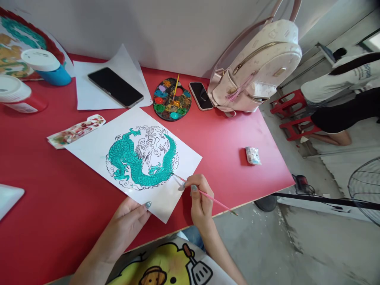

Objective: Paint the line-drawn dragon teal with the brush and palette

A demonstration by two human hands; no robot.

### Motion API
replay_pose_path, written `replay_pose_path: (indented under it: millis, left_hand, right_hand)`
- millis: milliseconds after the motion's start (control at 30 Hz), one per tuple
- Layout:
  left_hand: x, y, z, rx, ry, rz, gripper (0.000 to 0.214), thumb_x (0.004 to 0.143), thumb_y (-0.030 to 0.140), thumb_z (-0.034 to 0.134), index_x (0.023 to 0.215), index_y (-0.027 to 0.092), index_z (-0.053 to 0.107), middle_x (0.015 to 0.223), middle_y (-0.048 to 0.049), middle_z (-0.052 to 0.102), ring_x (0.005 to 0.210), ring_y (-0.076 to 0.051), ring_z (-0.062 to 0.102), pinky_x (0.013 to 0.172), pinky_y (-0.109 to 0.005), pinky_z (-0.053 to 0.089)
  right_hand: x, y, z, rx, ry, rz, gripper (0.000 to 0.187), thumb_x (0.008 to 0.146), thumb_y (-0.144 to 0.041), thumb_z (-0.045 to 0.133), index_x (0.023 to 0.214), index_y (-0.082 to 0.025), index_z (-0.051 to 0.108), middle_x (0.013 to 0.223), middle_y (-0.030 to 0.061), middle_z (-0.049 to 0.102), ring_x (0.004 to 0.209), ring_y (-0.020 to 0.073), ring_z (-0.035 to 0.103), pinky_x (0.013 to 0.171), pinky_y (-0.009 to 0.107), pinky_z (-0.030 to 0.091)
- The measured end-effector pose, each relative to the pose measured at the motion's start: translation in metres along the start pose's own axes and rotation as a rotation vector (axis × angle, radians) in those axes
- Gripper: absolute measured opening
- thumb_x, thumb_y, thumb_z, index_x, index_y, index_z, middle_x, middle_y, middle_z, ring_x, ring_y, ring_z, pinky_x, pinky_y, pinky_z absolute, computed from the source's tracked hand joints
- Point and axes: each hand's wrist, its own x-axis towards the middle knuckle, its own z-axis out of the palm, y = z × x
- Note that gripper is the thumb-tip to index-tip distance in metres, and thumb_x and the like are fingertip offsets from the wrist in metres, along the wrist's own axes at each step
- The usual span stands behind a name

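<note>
A sheet of white paper [89, 148] lies on the red table, printed with a line-drawn dragon [124, 160] whose body is painted teal; its head is unpainted. My right hand [202, 198] is closed round a thin pink paintbrush [212, 198], its bristles at the dragon's teal lower body. With the thumb on top and the fingers beneath, my left hand [132, 215] grips the sheet's lower edge. Behind the sheet stands a palette [172, 99] dabbed with several paint colours, a yellow-handled brush [176, 85] resting on it.
Phones [115, 87] [201, 95] lie near the wall. A pale backpack [252, 67] leans at the back right, with a small packet [253, 155] nearer me. Paint jars [47, 67] and a stained paper strip [75, 132] are left. People sit on red stools [291, 105] beyond; a fan [366, 188] stands right.
</note>
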Motion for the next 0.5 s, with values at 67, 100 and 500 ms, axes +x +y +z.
replay_pose_path:
  millis: [67, 100, 500]
  left_hand:
    - [-0.0001, 0.0, 0.0005, 0.002, 0.005, -0.001, 0.061, 0.088, 0.035, 0.084, 0.146, 0.023, 0.069, 0.149, -0.0122, 0.07, 0.154, -0.035, 0.049, 0.133, -0.048, 0.035]
    - [-0.0002, -0.0001, 0.0006, 0.003, 0.009, -0.001, 0.061, 0.088, 0.035, 0.084, 0.146, 0.024, 0.069, 0.149, -0.0121, 0.07, 0.154, -0.035, 0.049, 0.132, -0.048, 0.036]
    - [0.0011, -0.0015, -0.0024, 0.0, -0.022, 0.005, 0.054, 0.093, 0.032, 0.079, 0.146, 0.023, 0.068, 0.151, -0.0107, 0.068, 0.152, -0.033, 0.052, 0.132, -0.045, 0.037]
  right_hand:
    - [-0.0003, 0.0005, 0.0003, -0.002, 0.007, 0.007, 0.032, 0.114, -0.029, 0.039, 0.094, -0.023, 0.064, 0.084, 0.002, 0.066, 0.068, 0.0155, 0.062, 0.061, 0.029, 0.046]
    - [-0.0004, 0.0007, 0.0005, -0.001, 0.016, 0.013, 0.032, 0.114, -0.028, 0.039, 0.094, -0.023, 0.064, 0.084, 0.0018, 0.066, 0.068, 0.0153, 0.062, 0.061, 0.029, 0.046]
    - [-0.0007, 0.0001, 0.0004, -0.013, 0.016, 0.022, 0.035, 0.114, -0.032, 0.039, 0.092, -0.022, 0.064, 0.082, 0.0022, 0.066, 0.064, 0.0156, 0.058, 0.059, 0.03, 0.044]
